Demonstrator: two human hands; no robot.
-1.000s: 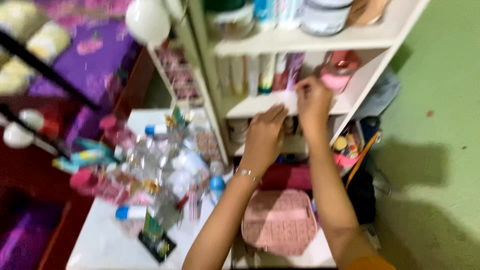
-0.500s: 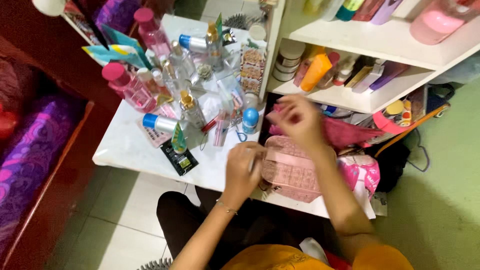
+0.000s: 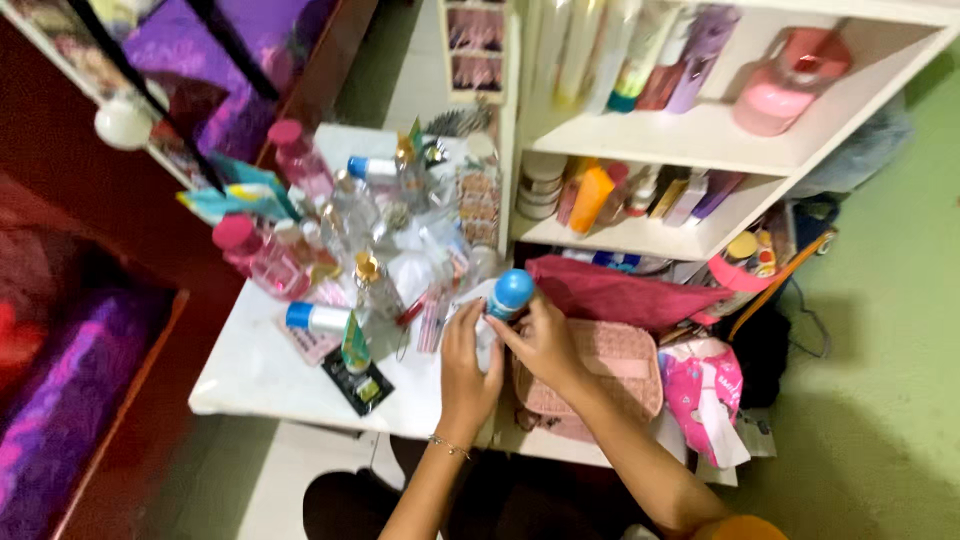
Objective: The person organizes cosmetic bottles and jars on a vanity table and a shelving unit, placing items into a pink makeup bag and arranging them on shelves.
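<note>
- White table (image 3: 250,385): pink bottles (image 3: 262,262), blue-capped tubes (image 3: 318,317), dark sachet (image 3: 357,378), pink pouch (image 3: 596,378).
- White shelf (image 3: 655,138): pink jug (image 3: 785,85), tubes (image 3: 597,195), jars (image 3: 541,185).

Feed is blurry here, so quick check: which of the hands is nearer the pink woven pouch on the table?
Right. The right hand hovers over the pink woven pouch, at its left edge, fingers on a blue-capped bottle. The left hand sits further left, over the white table.
</note>
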